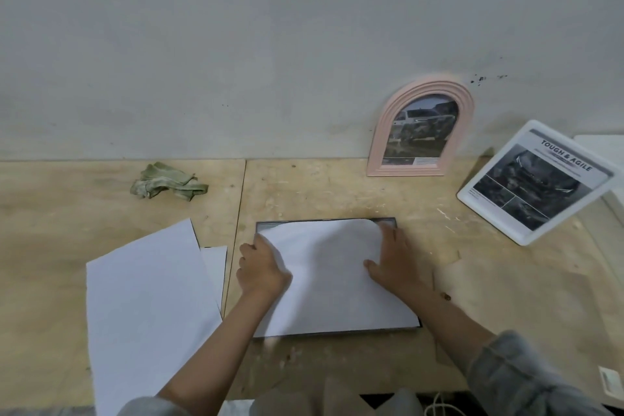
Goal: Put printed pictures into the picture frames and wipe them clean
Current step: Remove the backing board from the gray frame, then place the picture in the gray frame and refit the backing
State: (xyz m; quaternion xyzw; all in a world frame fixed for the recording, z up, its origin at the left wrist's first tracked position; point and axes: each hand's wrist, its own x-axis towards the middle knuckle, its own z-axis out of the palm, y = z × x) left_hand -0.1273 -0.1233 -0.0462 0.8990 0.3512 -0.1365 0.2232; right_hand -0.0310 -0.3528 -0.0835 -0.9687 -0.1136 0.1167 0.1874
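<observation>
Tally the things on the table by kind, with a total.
Picture frames: 3, namely the pink arched frame, the white frame and the dark frame under the hands.
Paper sheets: 3, one sheet in the dark frame and two sheets at the left.
Green cloth: 1.
Total: 7.

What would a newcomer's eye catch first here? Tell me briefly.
First, the two hands, left hand and right hand, pressing a white sheet into a dark frame lying at table centre. Next, the pink arched frame leaning on the wall, and the white frame at right.
</observation>
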